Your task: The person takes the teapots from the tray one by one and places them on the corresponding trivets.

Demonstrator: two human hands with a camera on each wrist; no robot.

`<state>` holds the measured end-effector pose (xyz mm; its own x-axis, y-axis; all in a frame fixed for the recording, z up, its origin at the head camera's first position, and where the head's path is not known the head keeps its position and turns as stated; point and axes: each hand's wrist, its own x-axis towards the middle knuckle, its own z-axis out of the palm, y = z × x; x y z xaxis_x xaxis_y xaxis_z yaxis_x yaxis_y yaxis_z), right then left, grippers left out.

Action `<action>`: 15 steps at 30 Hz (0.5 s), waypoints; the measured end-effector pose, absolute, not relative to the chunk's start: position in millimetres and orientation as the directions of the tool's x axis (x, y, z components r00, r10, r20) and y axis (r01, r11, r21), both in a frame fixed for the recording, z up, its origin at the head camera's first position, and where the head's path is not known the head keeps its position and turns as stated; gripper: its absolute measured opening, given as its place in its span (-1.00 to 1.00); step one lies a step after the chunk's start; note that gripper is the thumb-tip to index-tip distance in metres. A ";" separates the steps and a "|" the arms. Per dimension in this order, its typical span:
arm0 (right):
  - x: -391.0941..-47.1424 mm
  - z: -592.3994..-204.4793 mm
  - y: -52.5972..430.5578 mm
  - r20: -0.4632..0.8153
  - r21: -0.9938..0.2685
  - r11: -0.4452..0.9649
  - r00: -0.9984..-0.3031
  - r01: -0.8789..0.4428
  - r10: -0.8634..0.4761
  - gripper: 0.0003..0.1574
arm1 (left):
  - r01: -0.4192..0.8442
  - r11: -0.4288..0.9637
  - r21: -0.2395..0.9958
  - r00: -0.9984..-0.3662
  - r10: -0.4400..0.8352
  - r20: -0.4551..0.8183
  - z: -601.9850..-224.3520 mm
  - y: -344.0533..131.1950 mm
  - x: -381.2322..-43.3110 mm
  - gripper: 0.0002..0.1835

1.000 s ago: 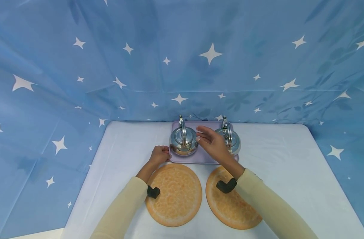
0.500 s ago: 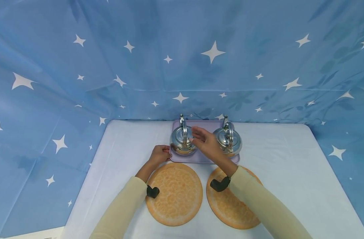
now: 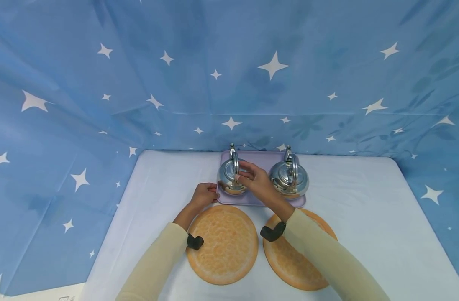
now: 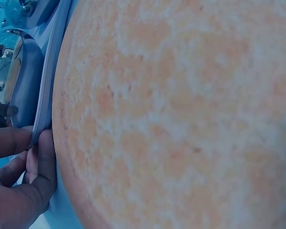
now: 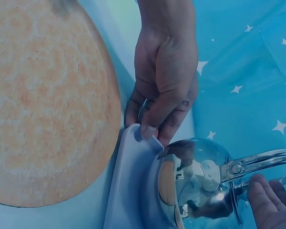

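On the lilac tray [image 3: 256, 200] stand two shiny metal kettles with arched handles. My left hand [image 3: 204, 194] pinches the tray's near left corner between thumb and fingers, seen closely in the left wrist view. My right hand [image 3: 258, 183] is at the left kettle [image 3: 229, 183], its fingers slightly bent and the fingertips right at the arched handle [image 5: 262, 162]. In the right wrist view those fingers show beside the lid, below the handle. The right kettle [image 3: 301, 183] stands apart from both hands, just right of my right hand.
Two round, tan, bread-patterned mats lie in front of the tray: the left mat [image 3: 221, 246] and the right mat [image 3: 289, 259], partly under my right forearm. A white cloth [image 3: 357, 209] covers the table. A blue star-patterned curtain [image 3: 176, 92] hangs behind and at the sides.
My right hand has moved left from between the kettles to the left kettle's handle, uncovering the right kettle. My left hand stays at the tray corner.
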<state>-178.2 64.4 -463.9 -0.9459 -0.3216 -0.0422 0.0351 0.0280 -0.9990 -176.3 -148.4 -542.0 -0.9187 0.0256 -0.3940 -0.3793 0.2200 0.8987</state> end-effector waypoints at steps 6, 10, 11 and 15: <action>-178.6 -463.9 61.5 -0.047 -0.999 0.033 -0.945 0.038 -0.324 -0.33 | -0.372 0.231 0.899 -0.923 0.012 -0.384 -541.8 -147.7 -174.2 -0.55; -179.8 -465.5 59.7 -0.054 -0.999 0.026 -0.941 0.048 -0.335 -0.31 | -0.368 0.232 0.901 -0.924 0.014 -0.381 -542.1 -147.2 -174.4 -0.56; -180.0 -465.8 59.3 -0.061 -0.998 0.029 -0.941 0.054 -0.333 -0.31 | -0.364 0.235 0.901 -0.925 0.016 -0.379 -542.0 -147.0 -174.7 -0.56; -180.6 -465.6 57.7 -0.091 -0.996 0.045 -0.941 0.081 -0.326 -0.34 | -0.359 0.243 0.901 -0.928 0.013 -0.374 -541.7 -146.3 -175.3 -0.57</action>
